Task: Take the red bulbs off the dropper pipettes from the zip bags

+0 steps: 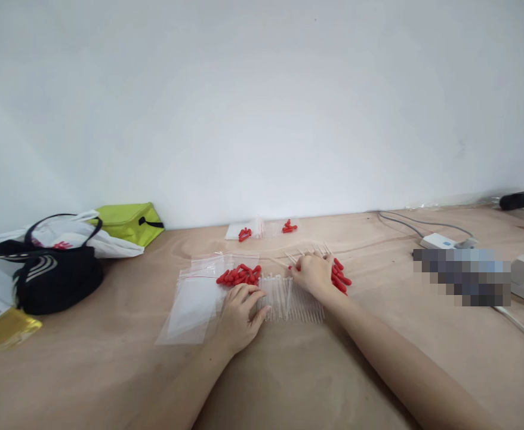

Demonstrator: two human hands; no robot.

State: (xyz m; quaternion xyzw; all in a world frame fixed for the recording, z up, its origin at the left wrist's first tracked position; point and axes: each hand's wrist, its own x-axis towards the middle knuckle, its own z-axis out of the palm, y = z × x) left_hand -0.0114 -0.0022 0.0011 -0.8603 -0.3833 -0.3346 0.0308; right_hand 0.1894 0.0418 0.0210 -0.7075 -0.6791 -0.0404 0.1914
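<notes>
My left hand lies at the left end of a row of thin clear tubes, thumb and fingers apart. Just above its fingers is a pile of red rubber bulbs, beside overlapping clear zip bags. My right hand bends over the upper right part of the tubes, its fingers curled together and their tips hidden. Slim pale tips stick out beyond its knuckles. More red bulbs lie against its right side, partly covered by the hand.
Near the wall lies a flat clear bag with smaller groups of red bulbs and tubes. A black bag, a white plastic bag and a lime-green bag stand left. A power strip with cables sits right, near a blurred-out patch.
</notes>
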